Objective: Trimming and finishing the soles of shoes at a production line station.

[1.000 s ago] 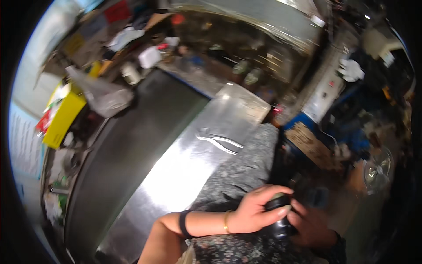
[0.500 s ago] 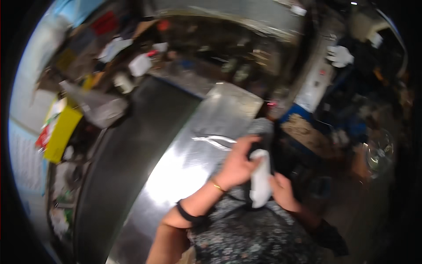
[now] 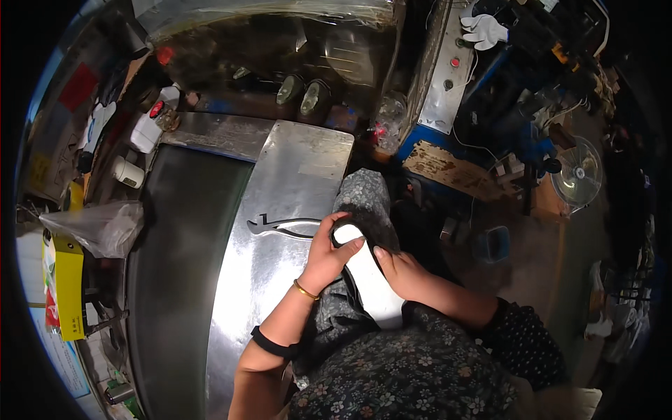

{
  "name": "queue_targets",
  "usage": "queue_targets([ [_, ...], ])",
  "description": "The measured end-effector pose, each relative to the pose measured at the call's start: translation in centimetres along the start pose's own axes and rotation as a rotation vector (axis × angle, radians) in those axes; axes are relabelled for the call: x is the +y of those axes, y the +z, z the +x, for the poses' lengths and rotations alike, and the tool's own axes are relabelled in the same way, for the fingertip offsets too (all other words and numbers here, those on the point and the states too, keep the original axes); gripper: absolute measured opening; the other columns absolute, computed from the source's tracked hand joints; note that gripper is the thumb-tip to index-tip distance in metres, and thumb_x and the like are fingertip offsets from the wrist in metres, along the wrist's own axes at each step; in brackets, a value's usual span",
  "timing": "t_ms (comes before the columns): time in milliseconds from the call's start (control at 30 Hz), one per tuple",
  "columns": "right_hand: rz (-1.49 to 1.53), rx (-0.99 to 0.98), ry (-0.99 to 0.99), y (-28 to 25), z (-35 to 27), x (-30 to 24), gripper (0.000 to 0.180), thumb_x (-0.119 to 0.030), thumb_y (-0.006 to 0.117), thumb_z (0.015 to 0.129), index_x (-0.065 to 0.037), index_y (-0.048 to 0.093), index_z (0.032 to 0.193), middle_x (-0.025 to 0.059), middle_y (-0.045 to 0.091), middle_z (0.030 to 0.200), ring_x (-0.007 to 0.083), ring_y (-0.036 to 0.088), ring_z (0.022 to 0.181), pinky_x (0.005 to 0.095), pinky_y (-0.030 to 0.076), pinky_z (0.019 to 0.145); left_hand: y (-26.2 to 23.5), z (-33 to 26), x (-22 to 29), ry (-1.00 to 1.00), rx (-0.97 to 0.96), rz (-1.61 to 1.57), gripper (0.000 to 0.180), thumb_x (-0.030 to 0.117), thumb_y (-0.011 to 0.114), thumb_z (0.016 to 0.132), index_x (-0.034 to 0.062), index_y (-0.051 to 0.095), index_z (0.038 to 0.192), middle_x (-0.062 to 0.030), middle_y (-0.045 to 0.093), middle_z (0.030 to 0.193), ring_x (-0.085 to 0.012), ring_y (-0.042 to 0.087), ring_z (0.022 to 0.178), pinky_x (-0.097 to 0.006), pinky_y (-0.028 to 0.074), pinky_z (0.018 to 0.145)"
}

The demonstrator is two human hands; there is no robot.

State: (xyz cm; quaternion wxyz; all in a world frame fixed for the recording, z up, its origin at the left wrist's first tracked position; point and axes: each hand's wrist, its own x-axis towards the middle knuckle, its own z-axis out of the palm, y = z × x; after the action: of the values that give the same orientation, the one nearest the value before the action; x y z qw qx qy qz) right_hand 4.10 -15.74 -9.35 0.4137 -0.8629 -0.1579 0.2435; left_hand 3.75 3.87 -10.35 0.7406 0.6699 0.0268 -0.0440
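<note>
In my lap lies a shoe [image 3: 374, 280], its long white underside facing up and a dark rim showing at the far end. My left hand [image 3: 332, 252] is closed around that far end, the thumb pressed on the white surface. Along the right edge, my right hand [image 3: 406, 274] grips the shoe, with its thumb and a finger near the rim; the other fingers are partly hidden. Metal pincers [image 3: 263, 226] with a hooked head lie on the steel tabletop [image 3: 308, 150], just left of my left hand.
Left of the tabletop runs a dark conveyor belt [image 3: 189, 280]. Two shoes [image 3: 314, 98] stand inside the machine opening behind. A yellow box [image 3: 68, 287] and a plastic bag [image 3: 105, 227] sit at the far left. Rightward are a control panel [image 3: 442, 77], a white glove [image 3: 484, 31] and a fan [image 3: 577, 171].
The whole view has shifted and sharpened. Both hands still hold the shoe, whose white underside now shows more broadly. The pincers remain on the tabletop.
</note>
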Motion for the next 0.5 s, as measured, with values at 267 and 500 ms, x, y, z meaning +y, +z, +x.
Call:
queue_targets([
  [267, -0.704, 0.08, -0.004, -1.3, 1.9, -1.2, 0.039, -0.029, 0.047, 0.098, 0.005, 0.062, 0.111, 0.0264, 0.067, 0.103, 0.0309, 0.069, 0.085, 0.0423, 0.054, 0.077, 0.5, 3.0, 0.1, -0.023, 0.032, 0.238, 0.047, 0.009, 0.075, 0.086, -0.0007, 0.049, 0.124, -0.0039, 0.061, 0.106, -0.0117, 0.055, 0.093, -0.025, 0.048, 0.083],
  [500, 0.496, 0.018, 0.146, 1.1, -4.8, 5.4, 0.058, -0.043, 0.038, 0.106, 0.004, 0.046, 0.139, 0.0249, 0.06, 0.127, 0.0269, 0.055, 0.125, 0.0382, 0.043, 0.104, 1.5, 1.5, 0.5, -0.097, -0.038, 0.038, 0.052, 0.004, 0.072, 0.088, -0.0036, 0.041, 0.13, -0.0066, 0.061, 0.105, -0.0124, 0.058, 0.095, -0.026, 0.05, 0.084],
])
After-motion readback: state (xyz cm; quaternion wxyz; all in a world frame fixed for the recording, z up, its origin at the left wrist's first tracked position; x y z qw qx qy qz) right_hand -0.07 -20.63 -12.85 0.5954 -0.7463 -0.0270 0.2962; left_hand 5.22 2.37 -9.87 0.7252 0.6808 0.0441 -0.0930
